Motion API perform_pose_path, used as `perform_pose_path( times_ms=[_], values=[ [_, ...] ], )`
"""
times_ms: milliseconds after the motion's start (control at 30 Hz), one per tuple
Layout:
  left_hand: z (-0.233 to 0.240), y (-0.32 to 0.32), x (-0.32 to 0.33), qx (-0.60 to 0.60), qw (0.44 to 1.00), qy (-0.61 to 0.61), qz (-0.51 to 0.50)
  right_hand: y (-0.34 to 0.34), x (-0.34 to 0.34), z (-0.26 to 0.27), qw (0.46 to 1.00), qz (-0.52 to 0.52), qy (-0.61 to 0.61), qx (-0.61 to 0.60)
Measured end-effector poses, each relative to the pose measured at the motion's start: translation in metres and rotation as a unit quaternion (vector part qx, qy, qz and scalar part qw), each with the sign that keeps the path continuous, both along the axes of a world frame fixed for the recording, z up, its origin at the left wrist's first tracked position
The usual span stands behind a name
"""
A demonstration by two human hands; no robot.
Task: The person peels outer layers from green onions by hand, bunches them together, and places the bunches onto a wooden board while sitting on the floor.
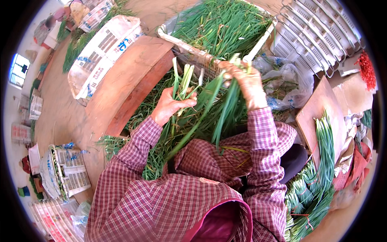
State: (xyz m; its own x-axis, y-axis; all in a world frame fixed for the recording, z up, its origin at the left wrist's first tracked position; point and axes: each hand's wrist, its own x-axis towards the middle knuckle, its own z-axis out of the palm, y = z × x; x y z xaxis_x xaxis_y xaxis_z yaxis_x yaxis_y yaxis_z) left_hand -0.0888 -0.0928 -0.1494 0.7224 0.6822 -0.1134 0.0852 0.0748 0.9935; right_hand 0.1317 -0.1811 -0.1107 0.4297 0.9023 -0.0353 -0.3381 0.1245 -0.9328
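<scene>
My left hand (173, 104) is closed around a small bunch of green stalks (186, 77), their pale cut ends pointing up. To its right, my right hand (243, 80) grips another bunch of long green leaves (228, 106), with pale ends at the fingers and the leaves hanging toward my lap. Behind the hands stands a white plastic crate (187, 47) heaped with long green leafy stalks (223, 27). Loose green trimmings (151, 96) lie below and around my hands. On a board at the right rests a neat bunch of thin green stalks (325, 142).
A wooden board (136, 75) and an upturned white crate (104, 56) stand at the left. Stacked white crates (314, 39) and a clear plastic bag (293, 81) are at the right. Tied bundles (302, 193) lie lower right. A person (45, 28) sits far upper left.
</scene>
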Motion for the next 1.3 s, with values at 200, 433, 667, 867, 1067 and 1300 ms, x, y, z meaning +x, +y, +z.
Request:
perform_pose_path(
  times_ms=[200, 433, 667, 867, 1067, 1300],
  values=[
    [0.019, 0.009, -0.002, -0.021, 0.998, -0.054, 0.018, -0.045, 0.049, 0.023, 0.982, -0.173, -0.064, 0.030],
    [0.021, 0.006, 0.012, 0.002, 0.997, -0.065, 0.033, -0.022, -0.012, 0.044, 0.993, 0.004, -0.112, 0.028],
    [0.026, -0.004, 0.037, 0.104, 0.992, -0.068, 0.020, 0.015, -0.048, 0.013, 0.978, -0.017, -0.210, -0.008],
    [0.035, 0.000, 0.031, -0.134, 0.982, -0.132, -0.030, 0.008, -0.030, 0.017, 0.994, 0.022, -0.109, -0.013],
    [0.028, 0.004, 0.031, -0.149, 0.979, -0.137, -0.010, 0.006, -0.025, 0.013, 0.989, 0.041, -0.137, -0.040],
    [0.033, 0.012, 0.031, -0.204, 0.973, -0.101, -0.030, 0.005, -0.026, 0.018, 0.986, 0.080, -0.133, -0.052]
  ],
)
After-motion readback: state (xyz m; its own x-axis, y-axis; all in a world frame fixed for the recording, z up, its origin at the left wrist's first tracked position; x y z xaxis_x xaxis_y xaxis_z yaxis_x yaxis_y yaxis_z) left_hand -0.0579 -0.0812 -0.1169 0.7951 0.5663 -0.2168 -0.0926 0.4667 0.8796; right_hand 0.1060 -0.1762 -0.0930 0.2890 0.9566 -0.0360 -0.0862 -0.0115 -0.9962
